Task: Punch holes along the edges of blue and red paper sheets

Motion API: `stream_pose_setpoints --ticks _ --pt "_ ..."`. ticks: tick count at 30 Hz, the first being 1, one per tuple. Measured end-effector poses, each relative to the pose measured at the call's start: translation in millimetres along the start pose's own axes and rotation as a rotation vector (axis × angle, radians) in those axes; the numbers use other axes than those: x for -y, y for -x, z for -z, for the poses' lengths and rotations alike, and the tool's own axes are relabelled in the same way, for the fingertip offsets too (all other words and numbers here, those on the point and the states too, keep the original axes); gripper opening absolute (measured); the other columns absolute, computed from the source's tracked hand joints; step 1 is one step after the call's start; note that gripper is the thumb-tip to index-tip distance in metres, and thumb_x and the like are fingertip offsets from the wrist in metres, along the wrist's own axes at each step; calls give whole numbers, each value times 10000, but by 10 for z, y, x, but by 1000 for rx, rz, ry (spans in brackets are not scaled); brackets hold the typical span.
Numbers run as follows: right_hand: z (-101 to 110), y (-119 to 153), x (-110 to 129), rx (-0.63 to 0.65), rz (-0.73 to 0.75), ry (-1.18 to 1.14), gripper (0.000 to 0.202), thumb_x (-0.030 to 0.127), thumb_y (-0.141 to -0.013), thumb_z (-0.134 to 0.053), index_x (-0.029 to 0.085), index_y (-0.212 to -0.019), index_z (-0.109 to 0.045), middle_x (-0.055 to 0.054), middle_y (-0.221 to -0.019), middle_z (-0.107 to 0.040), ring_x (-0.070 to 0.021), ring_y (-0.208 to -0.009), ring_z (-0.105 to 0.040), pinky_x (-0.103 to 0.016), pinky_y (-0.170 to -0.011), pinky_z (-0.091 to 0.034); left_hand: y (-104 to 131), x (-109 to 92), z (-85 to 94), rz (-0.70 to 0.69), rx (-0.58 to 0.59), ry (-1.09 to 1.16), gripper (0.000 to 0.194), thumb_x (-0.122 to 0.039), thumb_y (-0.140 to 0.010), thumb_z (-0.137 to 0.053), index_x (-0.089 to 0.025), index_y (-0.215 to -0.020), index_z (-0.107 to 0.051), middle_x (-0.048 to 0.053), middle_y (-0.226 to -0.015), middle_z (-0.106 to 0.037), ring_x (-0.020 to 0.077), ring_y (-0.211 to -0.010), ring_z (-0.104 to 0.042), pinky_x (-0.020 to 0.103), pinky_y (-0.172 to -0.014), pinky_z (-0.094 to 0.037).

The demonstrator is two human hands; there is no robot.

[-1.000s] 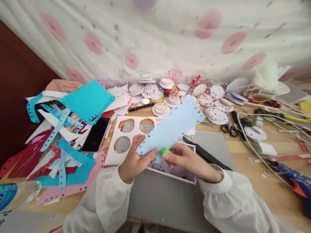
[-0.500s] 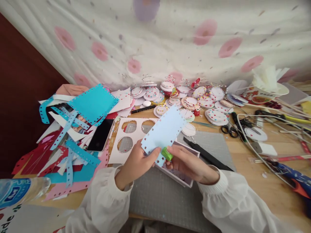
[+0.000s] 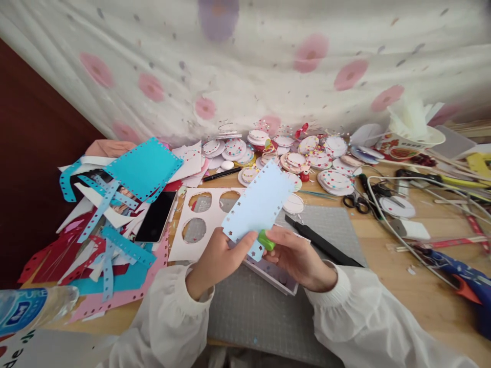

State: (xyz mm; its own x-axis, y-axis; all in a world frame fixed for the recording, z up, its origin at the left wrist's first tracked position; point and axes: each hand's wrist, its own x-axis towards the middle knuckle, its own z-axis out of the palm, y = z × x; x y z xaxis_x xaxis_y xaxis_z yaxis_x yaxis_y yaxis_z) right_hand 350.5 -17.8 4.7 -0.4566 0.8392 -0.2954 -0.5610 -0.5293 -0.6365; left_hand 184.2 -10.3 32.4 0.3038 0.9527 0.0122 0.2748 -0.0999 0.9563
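My left hand (image 3: 220, 258) grips the lower left corner of a light blue sheet of paper (image 3: 259, 204), thumb on top. Small flower-shaped holes line the sheet's edges. In my right hand (image 3: 301, 255) is a small green craft punch (image 3: 266, 240), held between thumb and fingers at the sheet's lower right edge. A shallow white box (image 3: 274, 277) lies below the hands, partly hidden by them and the sheet. Beneath it is a grey cutting mat (image 3: 253, 312).
Paper discs with coloured dots (image 3: 335, 181) crowd the back. Punched blue paper (image 3: 143, 166), scraps and a phone (image 3: 156, 217) lie left, near a water bottle (image 3: 34, 306). At right are a black utility knife (image 3: 322, 243), scissors (image 3: 356, 203), a white cable (image 3: 387, 237) and a glue gun (image 3: 456, 273).
The view has shifted slightly. The punch stays at the sheet's lower right edge, a little further up along it, and both hands keep their hold.
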Motion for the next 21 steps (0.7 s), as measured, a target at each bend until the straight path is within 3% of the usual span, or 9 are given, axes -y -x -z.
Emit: stream_pose_setpoints --ticks 7,11,14,21 --pt "28 36 -37 14 132 132 308 394 -722 -723 168 -594 -557 40 -556 -395 -97 -530 -322 -239 -518 -300 -31 -112 -115 -81 40 -25 229 -341 -830 -627 -213 -1018 -650 36 -1037 -702 212 -977 -636 361 -954 -475" --pt "25 52 -58 -46 176 214 306 425 -669 -758 188 -611 -573 41 -567 -376 -109 -546 -303 -247 -526 -286 -12 -136 -171 -80 -1 -65 296 -353 -826 -636 -229 -1094 -623 30 -1045 -701 214 -964 -642 348 -900 -492" --pt "-4 49 -51 -71 192 274 334 449 -634 -772 193 -585 -562 42 -564 -371 -112 -549 -306 -253 -530 -294 -1 -117 -183 -121 -23 -127 298 -334 -846 -609 -232 -1125 -600 38 -1058 -695 227 -1066 -603 367 -971 -444" --pt "1 23 -75 -103 219 354 328 416 -673 -743 181 -579 -535 48 -545 -400 -107 -542 -343 -256 -533 -299 -38 -49 -169 -199 -21 -221 232 -291 -855 -579 -229 -1077 -606 37 -963 -712 240 -1096 -592 398 -1027 -400"
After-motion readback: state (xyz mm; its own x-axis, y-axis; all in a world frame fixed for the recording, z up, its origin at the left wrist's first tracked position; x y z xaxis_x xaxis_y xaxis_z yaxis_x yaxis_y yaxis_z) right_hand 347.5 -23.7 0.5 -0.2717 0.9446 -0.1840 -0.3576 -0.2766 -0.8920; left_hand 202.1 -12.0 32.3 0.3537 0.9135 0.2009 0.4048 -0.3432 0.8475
